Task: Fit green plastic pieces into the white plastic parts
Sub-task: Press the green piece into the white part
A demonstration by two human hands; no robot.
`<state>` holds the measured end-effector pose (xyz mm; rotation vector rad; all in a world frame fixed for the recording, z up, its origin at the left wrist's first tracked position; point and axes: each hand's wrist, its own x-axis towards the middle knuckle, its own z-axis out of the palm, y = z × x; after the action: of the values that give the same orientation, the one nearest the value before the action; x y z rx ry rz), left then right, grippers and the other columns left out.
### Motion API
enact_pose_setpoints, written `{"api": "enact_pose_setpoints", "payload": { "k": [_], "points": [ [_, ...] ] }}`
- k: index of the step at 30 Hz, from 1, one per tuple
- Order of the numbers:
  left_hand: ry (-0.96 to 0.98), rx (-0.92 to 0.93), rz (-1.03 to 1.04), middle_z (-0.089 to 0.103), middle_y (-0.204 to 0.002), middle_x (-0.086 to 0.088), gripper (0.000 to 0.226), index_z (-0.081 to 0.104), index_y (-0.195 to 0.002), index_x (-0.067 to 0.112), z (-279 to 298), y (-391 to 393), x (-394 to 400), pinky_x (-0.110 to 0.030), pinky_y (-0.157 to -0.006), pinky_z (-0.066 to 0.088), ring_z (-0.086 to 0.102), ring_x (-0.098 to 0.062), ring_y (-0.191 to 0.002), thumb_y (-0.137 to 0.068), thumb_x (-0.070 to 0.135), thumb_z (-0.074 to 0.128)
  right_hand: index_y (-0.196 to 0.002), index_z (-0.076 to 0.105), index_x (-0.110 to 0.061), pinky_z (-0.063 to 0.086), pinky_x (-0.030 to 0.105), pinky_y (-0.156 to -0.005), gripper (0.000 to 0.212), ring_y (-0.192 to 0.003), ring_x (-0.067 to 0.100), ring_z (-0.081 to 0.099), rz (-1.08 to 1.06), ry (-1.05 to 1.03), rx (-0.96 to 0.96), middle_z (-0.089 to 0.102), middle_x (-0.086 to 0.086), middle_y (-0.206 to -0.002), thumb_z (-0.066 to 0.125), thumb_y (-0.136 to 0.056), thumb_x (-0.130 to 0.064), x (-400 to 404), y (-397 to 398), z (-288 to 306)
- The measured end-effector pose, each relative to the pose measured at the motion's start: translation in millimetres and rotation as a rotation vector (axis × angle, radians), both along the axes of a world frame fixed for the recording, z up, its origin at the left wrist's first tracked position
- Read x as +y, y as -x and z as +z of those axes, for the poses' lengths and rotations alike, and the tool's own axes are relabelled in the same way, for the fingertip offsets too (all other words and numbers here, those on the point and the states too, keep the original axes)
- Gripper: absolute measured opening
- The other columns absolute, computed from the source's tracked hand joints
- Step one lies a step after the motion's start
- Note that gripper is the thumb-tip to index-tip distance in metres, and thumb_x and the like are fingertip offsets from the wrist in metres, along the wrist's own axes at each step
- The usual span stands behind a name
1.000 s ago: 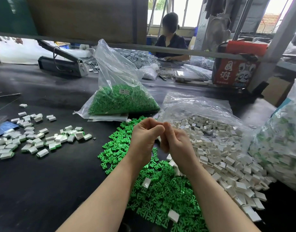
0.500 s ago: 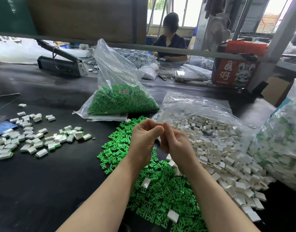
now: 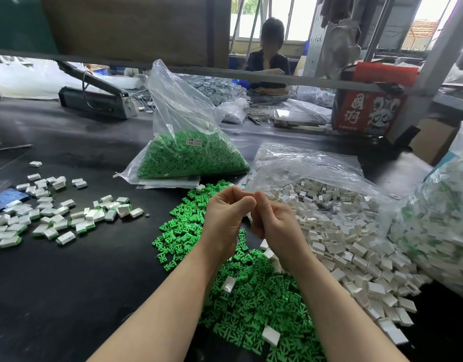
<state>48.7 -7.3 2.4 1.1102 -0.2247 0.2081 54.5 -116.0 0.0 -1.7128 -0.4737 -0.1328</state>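
Head view: two hands (image 3: pixel 251 218) pinch one white part (image 3: pixel 249 216)

Your single head camera looks forward and down over the black tabletop (image 3: pixel 68 296), close above your two forearms, its wide angle reaching a seated person (image 3: pixel 268 66) at the far side.

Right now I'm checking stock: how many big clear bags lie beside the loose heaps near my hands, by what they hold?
Bag of green pieces: 1
Bag of white parts: 1
Bag of white-and-green parts: 1
Total: 3
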Motion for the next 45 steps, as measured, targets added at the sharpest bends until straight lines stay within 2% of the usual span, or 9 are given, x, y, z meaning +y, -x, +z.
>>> {"api": "enact_pose_setpoints", "payload": {
  "k": [11, 26, 45],
  "points": [
    [-0.004, 0.012, 0.003, 0.056, -0.048, 0.004, 0.032, 0.060, -0.051, 0.024, -3.8, -1.3, 1.3, -0.019, -0.043, 0.046, 0.053, -0.010, -0.040, -0.072, -0.001, 0.059, -0.045, 0.044, -0.025, 0.033, 0.020, -0.045, 0.054, -0.040, 0.009, 0.040, 0.004, -0.003, 0.024, 0.044, -0.006, -0.042, 0.042, -0.093, -0.049, 0.0, -0.3, -1.6],
    [0.016, 0.006, 0.003, 0.057, -0.049, 0.005, 0.033, 0.062, -0.052, 0.024, -8.9, -5.2, 1.9, -0.017, -0.042, 0.045, 0.053, -0.008, -0.040, -0.072, -0.002, 0.059, -0.043, 0.051, -0.029, 0.034, 0.017, -0.044, 0.059, -0.039, 0.009, 0.041, 0.028, 0.004, 0.026, 0.046, -0.005, -0.040, 0.040, -0.095, -0.056, -1.4, -3.0, -6.7],
    [0.029, 0.024, 0.014, 0.056, -0.050, 0.005, 0.031, 0.061, -0.052, 0.024, -10.5, -5.9, 1.1, -0.018, -0.043, 0.045, 0.053, -0.009, -0.041, -0.072, 0.000, 0.060, -0.043, 0.051, -0.030, 0.033, 0.015, -0.044, 0.058, -0.038, 0.006, 0.039, 0.032, 0.008, 0.023, 0.044, -0.008, -0.039, 0.040, -0.095, -0.055, -1.8, -3.9, -7.2]
  ]
}}
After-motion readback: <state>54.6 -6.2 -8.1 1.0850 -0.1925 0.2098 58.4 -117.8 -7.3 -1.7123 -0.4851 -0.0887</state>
